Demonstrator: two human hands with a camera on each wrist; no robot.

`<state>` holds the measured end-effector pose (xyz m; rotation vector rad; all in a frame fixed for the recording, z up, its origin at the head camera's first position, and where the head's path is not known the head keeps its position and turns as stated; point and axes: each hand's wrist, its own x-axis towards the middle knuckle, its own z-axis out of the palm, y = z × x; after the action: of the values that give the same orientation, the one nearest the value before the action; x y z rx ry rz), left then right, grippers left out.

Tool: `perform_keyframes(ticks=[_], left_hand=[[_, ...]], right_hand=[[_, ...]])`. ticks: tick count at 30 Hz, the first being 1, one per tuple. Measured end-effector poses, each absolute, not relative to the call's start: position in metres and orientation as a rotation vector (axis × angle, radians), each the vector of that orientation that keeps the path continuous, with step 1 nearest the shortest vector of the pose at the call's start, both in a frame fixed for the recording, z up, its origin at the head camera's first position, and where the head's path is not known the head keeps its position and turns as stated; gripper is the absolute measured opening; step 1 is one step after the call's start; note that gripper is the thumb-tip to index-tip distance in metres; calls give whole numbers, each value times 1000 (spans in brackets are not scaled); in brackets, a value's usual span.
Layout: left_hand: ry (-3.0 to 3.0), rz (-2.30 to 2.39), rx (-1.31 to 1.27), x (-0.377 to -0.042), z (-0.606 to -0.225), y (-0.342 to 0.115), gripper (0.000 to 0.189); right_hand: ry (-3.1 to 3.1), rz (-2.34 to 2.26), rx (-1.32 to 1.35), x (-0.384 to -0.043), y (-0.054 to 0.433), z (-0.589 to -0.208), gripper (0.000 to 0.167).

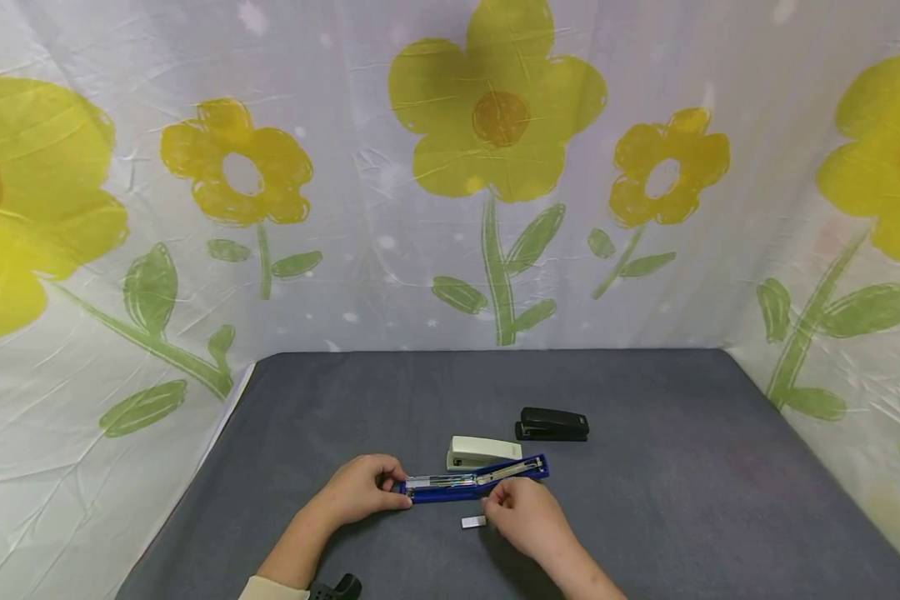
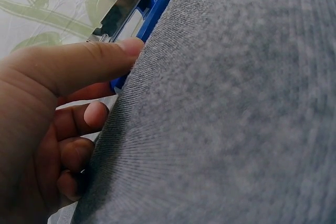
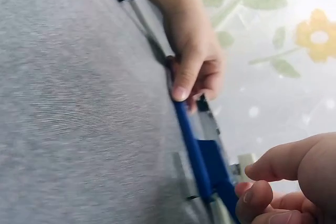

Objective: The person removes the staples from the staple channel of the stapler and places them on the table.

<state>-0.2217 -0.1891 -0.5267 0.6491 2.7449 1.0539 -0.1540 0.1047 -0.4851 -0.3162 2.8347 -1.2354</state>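
Observation:
A blue stapler [image 1: 442, 495] lies opened out flat on the dark grey table, its metal staple channel facing up. At its left end, my left hand [image 1: 362, 490] pinches it between thumb and fingers; the left wrist view shows the thumb [image 2: 100, 59] on the blue edge. My right hand [image 1: 528, 517] hovers by the stapler's right half with fingers loosely bent. A gap shows between the thumb and the other fingers in the right wrist view, and I see nothing held there. A small strip of staples [image 1: 473, 522] lies just left of the right fingertips.
Right behind the blue stapler stands a cream stapler [image 1: 483, 451]. Farther back and to the right is a black stapler [image 1: 551, 424]. A black strap-like device [image 1: 336, 587] sits at the left wrist. Flower-printed cloth [image 1: 375, 275] hangs behind and beside the table.

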Motion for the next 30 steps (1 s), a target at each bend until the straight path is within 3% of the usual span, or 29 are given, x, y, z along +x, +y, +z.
perform_keyframes(ticks=[13,30], left_hand=[[2742,1077,693,-219,-525,-189,23],[2744,1063,660,-220,-524,-190,21]], right_hand=[[2826,-1242,-325,-171,88,-462,12],[2673,-1331,-437,-185,51,-472,14]])
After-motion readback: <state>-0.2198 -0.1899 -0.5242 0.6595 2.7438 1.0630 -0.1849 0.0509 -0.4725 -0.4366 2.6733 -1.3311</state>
